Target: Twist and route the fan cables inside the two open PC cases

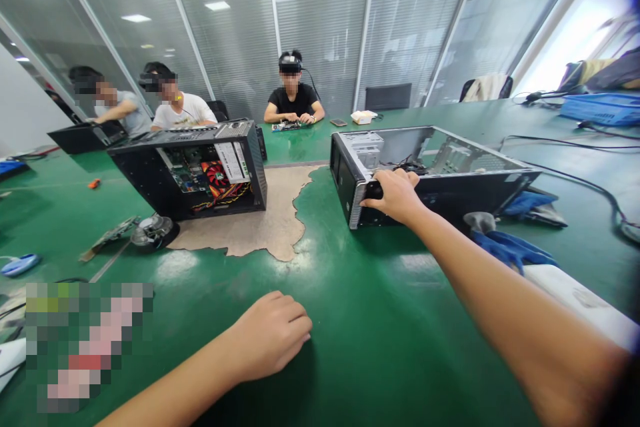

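Note:
My right hand grips the near front corner of an open black computer case, which lies on its side at the right with its metal inside showing. My left hand rests near the table's front edge, fingers curled in, with nothing seen in it. A second black case stands at the left on a torn brown sheet; its open side shows a circuit board, a red fan and cables. Beside that case lie a round metal cooler and a narrow circuit board.
Three people sit across the green table, one handling a small board. Blue gloves, a white object and black cables lie at the right. A blue basket stands at the back right.

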Available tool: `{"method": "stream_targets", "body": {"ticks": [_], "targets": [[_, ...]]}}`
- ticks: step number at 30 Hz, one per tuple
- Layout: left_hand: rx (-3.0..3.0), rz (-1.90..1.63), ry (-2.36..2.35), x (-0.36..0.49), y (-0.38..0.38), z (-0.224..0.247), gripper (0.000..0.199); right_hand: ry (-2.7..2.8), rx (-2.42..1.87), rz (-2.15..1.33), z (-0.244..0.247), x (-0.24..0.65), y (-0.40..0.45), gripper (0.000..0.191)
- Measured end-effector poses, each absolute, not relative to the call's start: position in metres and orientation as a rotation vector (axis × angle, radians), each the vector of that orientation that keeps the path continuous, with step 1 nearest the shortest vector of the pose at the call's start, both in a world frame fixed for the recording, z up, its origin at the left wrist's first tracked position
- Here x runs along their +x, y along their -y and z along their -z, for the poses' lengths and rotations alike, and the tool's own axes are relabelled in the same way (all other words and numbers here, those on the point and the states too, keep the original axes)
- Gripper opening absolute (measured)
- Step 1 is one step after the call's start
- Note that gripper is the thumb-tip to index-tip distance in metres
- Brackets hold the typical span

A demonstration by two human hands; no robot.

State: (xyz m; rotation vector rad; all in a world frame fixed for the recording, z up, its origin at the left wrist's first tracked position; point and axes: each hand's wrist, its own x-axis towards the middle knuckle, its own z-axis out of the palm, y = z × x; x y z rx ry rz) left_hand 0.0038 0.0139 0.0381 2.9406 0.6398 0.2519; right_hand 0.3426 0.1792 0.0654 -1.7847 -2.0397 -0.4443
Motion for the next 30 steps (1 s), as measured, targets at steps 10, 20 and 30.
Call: {"method": "stream_targets", "body": {"ticks": [10, 20, 30], "targets": [[2.602, -0.823, -1.252, 0.008, -0.044, -0.047, 0.022, 2.053, -1.589, 0.391, -0.067, 0.291, -0.141, 0.042], [2.675, -1.303, -1.238, 0.057, -0.091, -0.087, 0.033, 2.109, -1.400, 0.284, -0.076, 0.242, -0.091, 0.038], [3.043, -0.826, -1.230, 0.093, -0.108, -0.094, 0.031, 1.676, -1.886, -0.310, -0.012, 0.355, -0.034, 0.026]]}}
